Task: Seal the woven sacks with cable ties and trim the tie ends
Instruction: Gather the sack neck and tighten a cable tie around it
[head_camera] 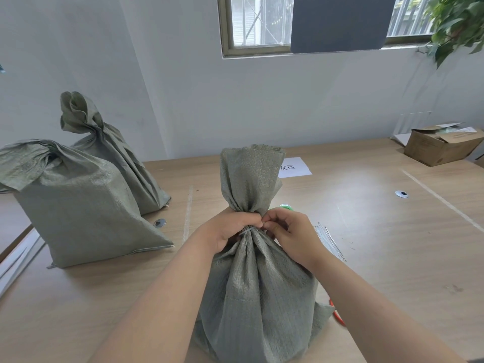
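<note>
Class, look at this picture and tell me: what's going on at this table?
A person is sealing a green sack that stands on the table. The left hand grips its gathered neck, while the right hand pinches the cable tie looped round it. A second sack and a third sack stand to the left, and spare ties lie to the right.

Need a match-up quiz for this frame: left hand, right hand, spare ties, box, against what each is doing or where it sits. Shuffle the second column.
1. left hand
2. right hand
3. spare ties
4. box

A. lie on the table, right of the sack
B. far right of the table, flaps open
C. grips the sack's gathered neck
D. fingers pinch at the tie on the neck

Pairs: 1-C, 2-D, 3-A, 4-B
</note>
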`<state>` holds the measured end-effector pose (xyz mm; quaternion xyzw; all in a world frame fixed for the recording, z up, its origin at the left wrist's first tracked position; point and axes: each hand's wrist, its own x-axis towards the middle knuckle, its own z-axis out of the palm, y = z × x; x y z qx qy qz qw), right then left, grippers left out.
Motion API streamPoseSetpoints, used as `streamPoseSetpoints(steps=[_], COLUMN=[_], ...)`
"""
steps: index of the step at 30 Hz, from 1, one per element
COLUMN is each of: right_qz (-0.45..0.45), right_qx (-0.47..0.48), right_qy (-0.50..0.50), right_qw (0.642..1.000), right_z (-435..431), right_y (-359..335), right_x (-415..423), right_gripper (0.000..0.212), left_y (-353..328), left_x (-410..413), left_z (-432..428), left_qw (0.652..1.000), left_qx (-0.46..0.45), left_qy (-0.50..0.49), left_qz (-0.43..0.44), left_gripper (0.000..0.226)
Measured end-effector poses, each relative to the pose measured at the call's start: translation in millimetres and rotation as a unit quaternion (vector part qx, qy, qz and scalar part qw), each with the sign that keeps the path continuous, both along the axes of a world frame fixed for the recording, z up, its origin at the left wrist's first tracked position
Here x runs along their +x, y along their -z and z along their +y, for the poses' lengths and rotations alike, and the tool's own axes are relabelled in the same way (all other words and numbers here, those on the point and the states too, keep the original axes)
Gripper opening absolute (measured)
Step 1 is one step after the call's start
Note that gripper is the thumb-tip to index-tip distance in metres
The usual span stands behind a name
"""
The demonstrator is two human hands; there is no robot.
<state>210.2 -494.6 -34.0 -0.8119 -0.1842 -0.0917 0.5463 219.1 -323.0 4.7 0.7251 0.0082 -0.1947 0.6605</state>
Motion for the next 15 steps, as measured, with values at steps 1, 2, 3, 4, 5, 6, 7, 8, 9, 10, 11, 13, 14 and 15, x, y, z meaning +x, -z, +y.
streamPoseSetpoints(steps=[1,2,3,4,5,6,7,8,9,10,11,13,14,15], right_qz=[0.007,0.011,0.012,0.012,0.011,0.011,0.011,0.011,0.012,0.013,0.015,0.02,0.023,0.026], right_qx=[0.011,0.018,0.021,0.023,0.023,0.024,0.024,0.024,0.023,0.024,0.026,0.031,0.033,0.037], right_qy=[0.0,0.0,0.0,0.0,0.0,-0.001,-0.002,-0.003,-0.004,-0.006,-0.006,-0.009,-0.012,-0.016], right_qw=[1.0,1.0,1.0,1.0,1.0,1.0,1.0,1.0,1.0,1.0,1.0,0.999,0.999,0.999], right_z=[0.3,0.8,1.2,1.5,1.6,1.7,1.6,1.8,2.1,2.2,2.3,2.3,2.3,2.3], right_y=[1.7,3.2,4.4,4.9,5.4,5.2,5.2,4.7,4.6,4.5,4.7,4.9,5.0,5.4], right_x=[-0.3,-0.8,-1.3,-1.6,-1.5,-1.5,-1.5,-1.6,-1.7,-2.0,-2.5,-4.5,-5.5,-6.1], right_gripper=[0.03,0.028,0.027,0.027,0.027,0.026,0.026,0.026,0.027,0.027,0.029,0.03,0.029,0.029], left_y=[0.5,0.6,0.5,0.3,0.4,0.2,0.0,-0.2,-0.2,0.1,0.4,1.7,2.7,3.9], left_x=[-0.4,-0.8,-1.5,-2.0,-2.6,-3.2,-3.8,-4.4,-5.0,-5.6,-6.5,-8.0,-8.4,-9.1], left_z=[1.1,1.9,2.3,2.5,2.7,2.9,3.1,3.4,3.4,3.6,3.5,3.4,3.5,3.6], left_qw=[1.0,1.0,1.0,1.0,1.0,1.0,1.0,1.0,1.0,1.0,1.0,1.0,1.0,0.999], left_qx=[-0.001,-0.002,-0.001,-0.001,-0.004,-0.007,-0.01,-0.012,-0.013,-0.013,-0.012,-0.016,-0.02,-0.025], left_qy=[-0.001,-0.002,-0.002,-0.002,-0.003,-0.003,-0.003,-0.004,-0.006,-0.007,-0.007,-0.008,-0.008,-0.009], left_qz=[0.0,0.001,0.001,0.001,0.0,-0.002,-0.004,-0.007,-0.009,-0.013,-0.016,-0.02,-0.02,-0.018], left_gripper=[0.01,0.012,0.013,0.014,0.015,0.015,0.015,0.016,0.016,0.017,0.017,0.017,0.018,0.019])
